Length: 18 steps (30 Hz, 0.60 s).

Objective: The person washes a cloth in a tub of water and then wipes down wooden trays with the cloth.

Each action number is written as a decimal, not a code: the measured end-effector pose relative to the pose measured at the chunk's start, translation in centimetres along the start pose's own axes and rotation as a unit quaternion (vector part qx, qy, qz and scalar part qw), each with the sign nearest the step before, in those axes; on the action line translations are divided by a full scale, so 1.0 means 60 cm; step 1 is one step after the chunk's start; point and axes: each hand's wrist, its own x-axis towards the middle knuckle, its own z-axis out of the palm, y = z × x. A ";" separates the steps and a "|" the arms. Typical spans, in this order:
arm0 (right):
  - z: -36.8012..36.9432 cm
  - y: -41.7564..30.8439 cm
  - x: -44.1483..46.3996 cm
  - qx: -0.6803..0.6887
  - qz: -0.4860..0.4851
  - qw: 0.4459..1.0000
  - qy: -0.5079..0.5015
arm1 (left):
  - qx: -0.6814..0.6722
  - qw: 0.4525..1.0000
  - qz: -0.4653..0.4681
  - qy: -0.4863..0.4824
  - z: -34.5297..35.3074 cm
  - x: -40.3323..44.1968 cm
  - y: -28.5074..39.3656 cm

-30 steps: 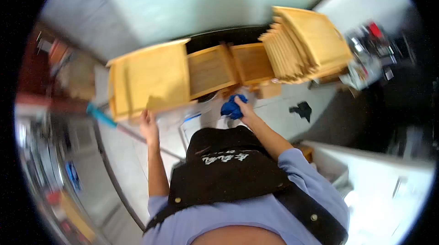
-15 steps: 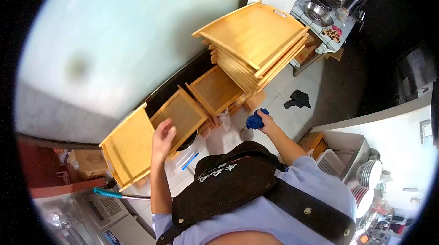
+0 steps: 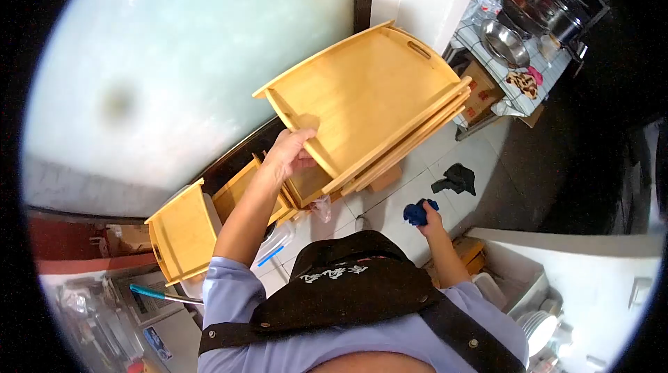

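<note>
A stack of wooden trays (image 3: 369, 88) with raised rims and handle slots rises in front of me. My left hand (image 3: 293, 153) has its fingers wrapped round the near left end of the top tray. Off to the right, my right hand (image 3: 430, 217) is closed on a crumpled blue cloth (image 3: 417, 212), held over the tiled floor. Another wooden tray (image 3: 184, 235) lies at the left, and smaller wooden frames or trays (image 3: 236, 189) sit between it and the stack, partly behind my left forearm.
A side table (image 3: 490, 60) at the upper right bears a metal bowl (image 3: 504, 43), pots and bottles. A black cloth (image 3: 456, 179) lies on the floor. Stacked plates (image 3: 538, 331) stand at the lower right. A teal-handled pole (image 3: 147, 291) is at the lower left.
My left hand has moved up and right from near the lower trays and has taken hold of the stack's top tray. My right hand, with the blue cloth, now appears lower and further right.
</note>
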 end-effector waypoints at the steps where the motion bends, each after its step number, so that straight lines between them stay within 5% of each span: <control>1: -0.001 -0.011 -0.003 -0.009 0.013 0.999 0.028 | 0.000 1.000 -0.016 0.000 0.000 0.003 0.005; 3: 0.009 -0.026 -0.007 -0.031 0.034 0.996 0.074 | 0.031 0.998 -0.054 0.031 0.010 0.000 0.023; 11: 0.047 -0.044 0.070 -0.169 0.068 0.982 -0.049 | -0.300 0.949 0.044 0.082 0.055 -0.033 0.011; 15: 0.083 -0.053 0.047 -0.176 0.027 0.974 -0.141 | -0.290 0.936 0.096 0.177 0.028 -0.065 -0.045; 18: 0.071 -0.061 0.015 -0.205 -0.021 0.965 -0.162 | -0.297 0.926 0.177 0.155 -0.025 -0.147 -0.079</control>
